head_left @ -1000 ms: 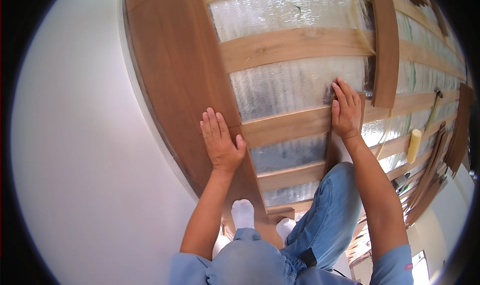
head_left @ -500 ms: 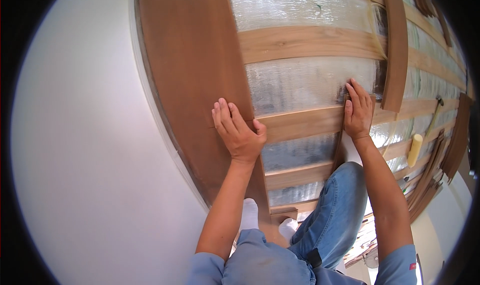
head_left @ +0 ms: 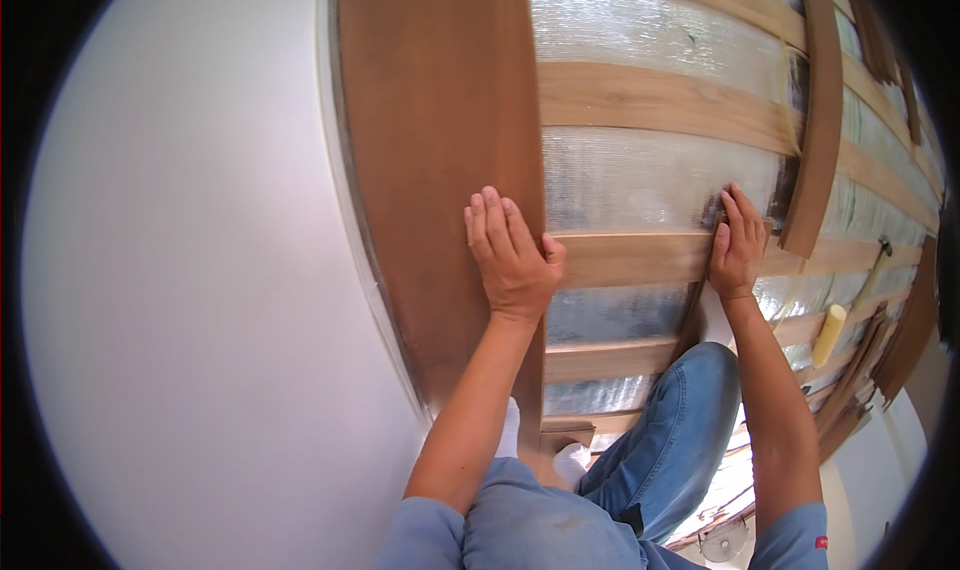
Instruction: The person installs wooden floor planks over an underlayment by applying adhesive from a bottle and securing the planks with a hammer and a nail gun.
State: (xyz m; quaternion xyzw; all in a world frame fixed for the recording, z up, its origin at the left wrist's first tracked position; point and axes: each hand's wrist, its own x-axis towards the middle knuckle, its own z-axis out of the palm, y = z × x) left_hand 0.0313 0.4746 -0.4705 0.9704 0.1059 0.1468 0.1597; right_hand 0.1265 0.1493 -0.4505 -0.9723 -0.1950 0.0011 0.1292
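My left hand (head_left: 512, 260) lies open on the brown floorboards (head_left: 430, 100), fingers stretched forward and thumb over the boards' right edge. These boards run along the white wall. To the right, my right hand (head_left: 738, 245) rests with fingers extended on the end of a brown plank (head_left: 692, 315) that lies across the battens beside my knee. Pale wooden battens (head_left: 630, 260) pass between the two hands, with silvery foil sheeting (head_left: 650, 175) in the gaps.
The white wall (head_left: 200, 270) fills the left side. Another loose plank (head_left: 815, 140) lies over the battens at right. Farther right are a hammer (head_left: 872, 270), a pale yellow cylinder (head_left: 828, 336) and several stacked brown planks (head_left: 850, 385). My bent knee (head_left: 705, 375) is between my arms.
The whole view has shifted, so the boards and battens sit farther right in the picture. Both hands stay in place on the boards, the left one in nearly the same pose.
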